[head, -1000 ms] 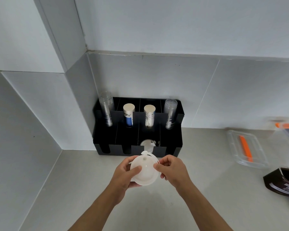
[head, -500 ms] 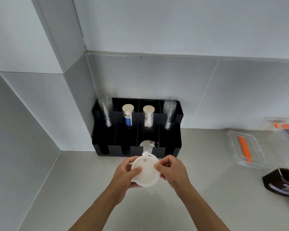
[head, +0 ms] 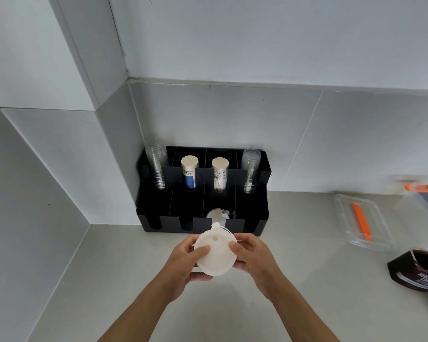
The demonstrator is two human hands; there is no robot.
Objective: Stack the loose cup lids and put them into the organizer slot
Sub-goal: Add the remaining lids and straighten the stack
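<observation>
A stack of white cup lids is held over the counter between my left hand and my right hand, each with a thumb pressed on the top lid. Just behind it stands the black organizer against the wall. One of its front slots holds another white lid. How many lids are in the held stack is hidden by my fingers.
The organizer's back row holds two stacks of clear cups and two stacks of paper cups. To the right lie a clear plastic box with an orange utensil, another clear container and a dark brown package.
Both hands and the lid stack stay almost in place; they have edged slightly forward toward the organizer's front.
</observation>
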